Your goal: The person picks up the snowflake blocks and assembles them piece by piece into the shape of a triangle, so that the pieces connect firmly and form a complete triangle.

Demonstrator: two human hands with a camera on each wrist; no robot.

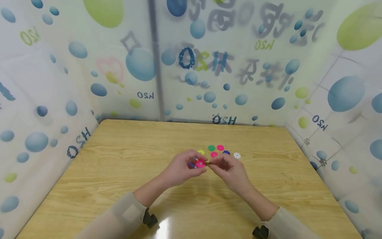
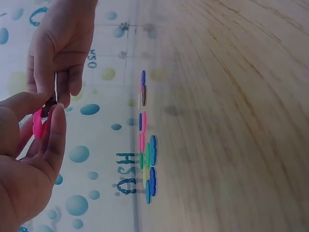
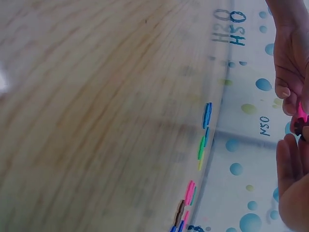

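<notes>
Above the table, my left hand [image 1: 180,167] pinches a bright pink flower-shaped plastic disc [image 1: 200,163] between thumb and fingers. Facing it, my right hand [image 1: 234,172] holds a dark brown disc [image 1: 208,163] in its fingertips. The two discs meet edge to edge; fingers partly cover both, and I cannot tell how far they are joined. In the left wrist view, the brown disc [image 2: 49,106] sits right against the pink disc [image 2: 37,124]. The right wrist view catches just part of the pink disc [image 3: 302,112] at its edge.
Several loose discs lie on the wooden table [image 1: 134,146] beyond the hands: green [image 1: 211,148], pink [image 1: 220,147], dark blue [image 1: 226,152], white [image 1: 237,155] and yellow [image 1: 201,152]. Some blue discs are partly hidden behind the left hand. Patterned curtains [image 1: 191,78] surround the table's back and sides.
</notes>
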